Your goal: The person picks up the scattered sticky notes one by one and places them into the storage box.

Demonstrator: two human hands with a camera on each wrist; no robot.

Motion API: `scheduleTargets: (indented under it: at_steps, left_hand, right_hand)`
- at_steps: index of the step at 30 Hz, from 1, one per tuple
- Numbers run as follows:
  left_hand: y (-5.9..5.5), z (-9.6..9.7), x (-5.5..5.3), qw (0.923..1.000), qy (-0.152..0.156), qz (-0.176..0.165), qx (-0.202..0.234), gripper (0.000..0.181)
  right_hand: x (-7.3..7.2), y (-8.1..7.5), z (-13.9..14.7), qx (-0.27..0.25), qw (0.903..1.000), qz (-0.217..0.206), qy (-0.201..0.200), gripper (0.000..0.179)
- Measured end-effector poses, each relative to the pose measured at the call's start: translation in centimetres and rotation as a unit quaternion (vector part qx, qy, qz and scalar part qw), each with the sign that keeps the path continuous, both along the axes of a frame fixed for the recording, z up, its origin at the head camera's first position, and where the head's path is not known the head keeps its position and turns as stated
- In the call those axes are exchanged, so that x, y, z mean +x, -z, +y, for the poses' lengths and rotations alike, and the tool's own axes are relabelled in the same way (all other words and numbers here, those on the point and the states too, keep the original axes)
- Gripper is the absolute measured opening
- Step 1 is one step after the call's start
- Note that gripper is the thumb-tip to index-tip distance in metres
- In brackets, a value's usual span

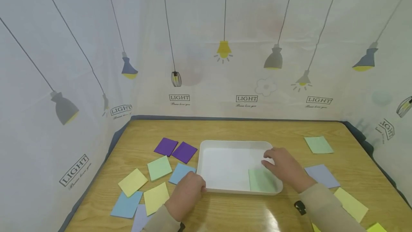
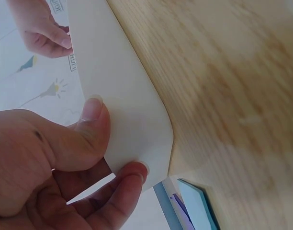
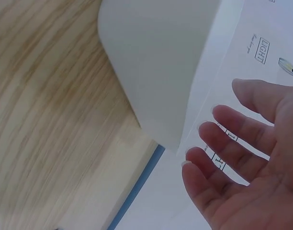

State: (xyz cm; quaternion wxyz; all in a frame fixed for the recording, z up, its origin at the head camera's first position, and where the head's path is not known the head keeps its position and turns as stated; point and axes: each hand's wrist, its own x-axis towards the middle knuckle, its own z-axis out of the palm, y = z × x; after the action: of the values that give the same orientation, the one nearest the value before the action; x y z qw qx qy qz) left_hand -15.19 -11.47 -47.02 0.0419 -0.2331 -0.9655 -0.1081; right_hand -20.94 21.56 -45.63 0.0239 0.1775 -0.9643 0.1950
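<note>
Left hand (image 1: 187,193) grips the tray (image 1: 222,165) by its near-left corner; right hand (image 1: 286,167) hovers, relaxed, near the green note (image 1: 262,181).

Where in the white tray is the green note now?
In the head view, the green note lies in the near right corner of the white tray, close to the right hand.

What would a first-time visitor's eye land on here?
Probably the white tray on the wooden table, with a pale green square in its near right corner. The left hand grips its near left corner, while the right hand, holding nothing, is at its right end. Next, perhaps, come two purple squares left of the tray and the yellow printed lamp on the white backdrop.
</note>
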Motion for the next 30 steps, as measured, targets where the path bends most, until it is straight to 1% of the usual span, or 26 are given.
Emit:
scheduleTargets:
  at_steps: [4,9,13,17,20,25,30]
  left_hand:
    - [0.1,0.0,-0.1,1.0,0.001,-0.004,-0.004,0.012]
    - [0.0,0.0,-0.3,0.9999,0.004,-0.009,0.001,0.013]
    - [-0.1,-0.1,-0.2,0.9999,0.003,-0.016,0.004,0.013]
    - [-0.2,-0.2,-0.2,0.9999,0.003,-0.014,0.005,0.013]
    - [-0.2,-0.3,-0.2,0.9999,0.004,-0.012,0.006,0.012]
    - [-0.1,-0.3,-0.2,0.9999,0.004,-0.014,0.006,0.011]
    - [0.1,-0.1,-0.3,0.9997,0.005,-0.022,0.005,0.012]
  right_hand:
    - [-0.1,-0.1,0.9,-0.01,0.9996,-0.016,0.019,0.025]
    - [-0.4,0.1,2.2,-0.004,0.9993,-0.019,0.033,0.028]
    - [-0.6,0.6,3.1,0.004,0.9992,-0.012,0.037,0.026]
    - [-0.7,0.8,3.7,0.005,0.9991,-0.011,0.04,0.025]
    - [-0.8,0.9,4.1,0.006,0.9989,-0.016,0.045,0.028]
    - [-1.2,1.4,5.2,0.005,0.9984,-0.024,0.05,0.034]
    - [-1.9,1.7,6.8,0.013,0.9987,-0.013,0.048,0.035]
